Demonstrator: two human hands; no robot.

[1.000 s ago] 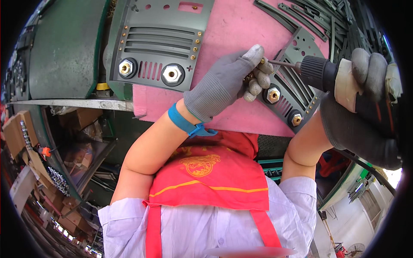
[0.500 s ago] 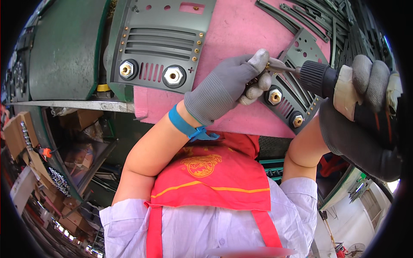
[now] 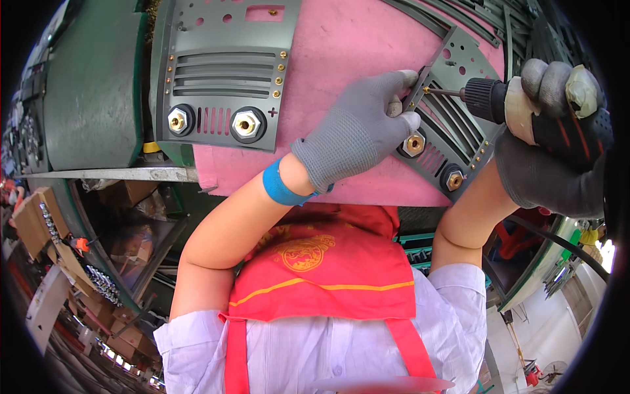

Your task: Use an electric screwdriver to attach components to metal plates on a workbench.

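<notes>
My right hand point(image 3: 558, 98), in a grey glove with tape on a fingertip, grips a power screwdriver point(image 3: 484, 100) with a ribbed black collar. Its thin bit reaches left to a small brass screw point(image 3: 426, 90) at the upper left edge of a dark grey metal panel point(image 3: 469, 79). This panel lies tilted and has slots, round holes and two hex-nut fittings, one of them a brass-centred fitting point(image 3: 414, 144). My left hand point(image 3: 367, 125), gloved in grey, is closed at the panel's left edge, fingertips just beside the screw. Its palm side is hidden.
A second grey panel point(image 3: 226, 85) with brass screws and two fittings lies to the left on the pink work surface point(image 3: 328, 52). Dark metal strips point(image 3: 459, 20) are piled at the far right. A green metal board point(image 3: 92, 98) stands at the left, above shelves with cardboard boxes point(image 3: 134, 246).
The screwdriver bit has come away from my left fingertips and now meets the brass screw at the panel edge. My left hand has turned and moved onto that edge.
</notes>
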